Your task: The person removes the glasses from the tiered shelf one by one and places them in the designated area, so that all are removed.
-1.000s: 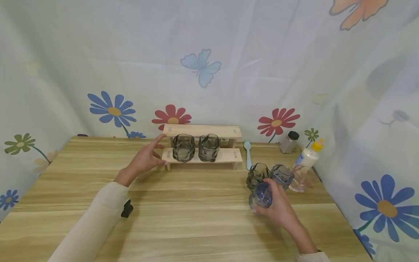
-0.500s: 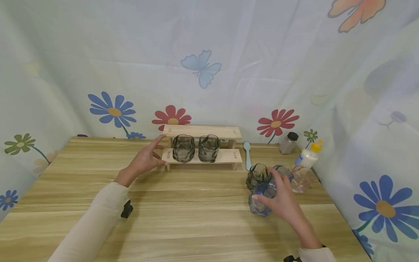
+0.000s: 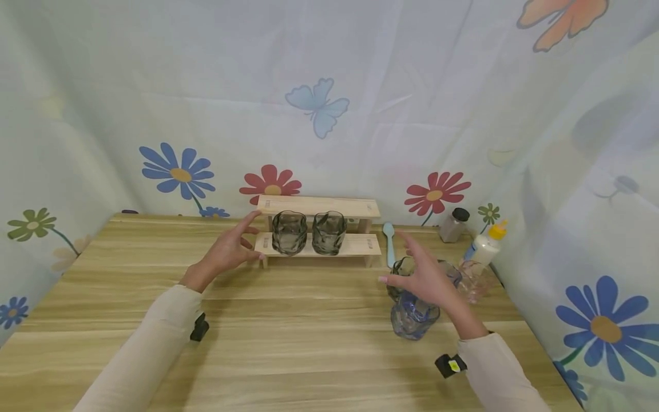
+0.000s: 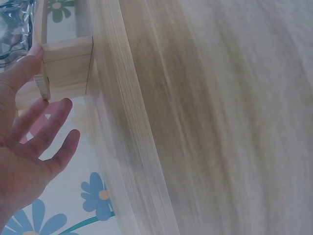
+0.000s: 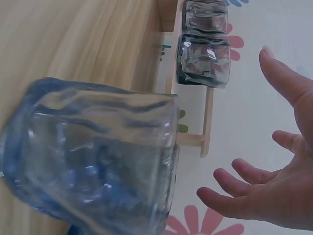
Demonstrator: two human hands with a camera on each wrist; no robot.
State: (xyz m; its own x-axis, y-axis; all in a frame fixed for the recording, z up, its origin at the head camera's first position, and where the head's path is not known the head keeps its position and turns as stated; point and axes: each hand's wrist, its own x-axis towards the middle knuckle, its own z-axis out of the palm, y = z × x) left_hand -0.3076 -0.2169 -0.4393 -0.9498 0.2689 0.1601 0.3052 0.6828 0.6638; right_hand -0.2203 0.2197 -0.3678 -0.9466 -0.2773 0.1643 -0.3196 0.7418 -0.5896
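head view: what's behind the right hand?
Behind the right hand, part of a dark grey glass and the edge of a bluish glass show. The hand covers much of both; whether anything else sits behind it, can't tell.

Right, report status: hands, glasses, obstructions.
Left hand touching the rack; right hand open, empty. Two grey glasses on the lower shelf. Right hand partly hides third grey glass in head view.
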